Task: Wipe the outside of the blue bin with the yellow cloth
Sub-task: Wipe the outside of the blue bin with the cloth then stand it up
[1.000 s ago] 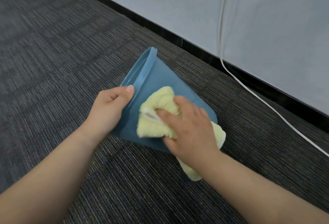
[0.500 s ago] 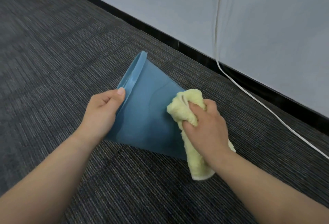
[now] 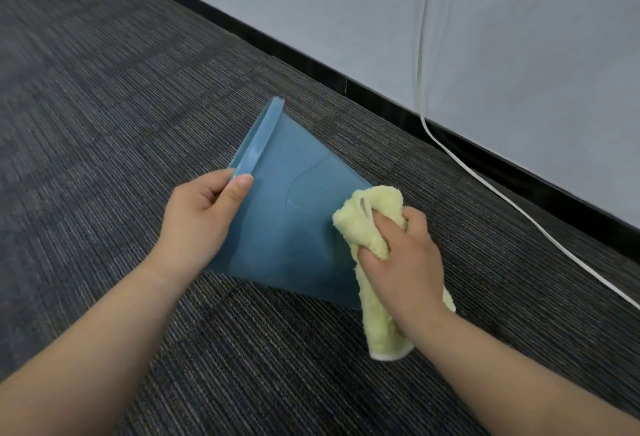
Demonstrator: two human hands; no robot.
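The blue bin (image 3: 287, 220) lies on its side on the carpet, its rim pointing up and to the left and its base to the right. My left hand (image 3: 199, 219) grips the rim at its near end, thumb on the outer wall. The yellow cloth (image 3: 372, 227) is bunched against the bin's base end, with a loose tail hanging down to the carpet. My right hand (image 3: 403, 259) is closed around the cloth and presses it on the bin's outer wall. The inside of the bin is hidden.
Dark striped carpet (image 3: 104, 123) covers the floor all around. A pale wall (image 3: 485, 37) with a black skirting board (image 3: 381, 99) runs diagonally behind the bin. A white cable (image 3: 485, 182) hangs down the wall and trails across the carpet at the right.
My right hand has drawn the cloth from the middle of the bin's wall to its base end on the right. The left hand has kept its hold on the rim, and the bin has turned slightly.
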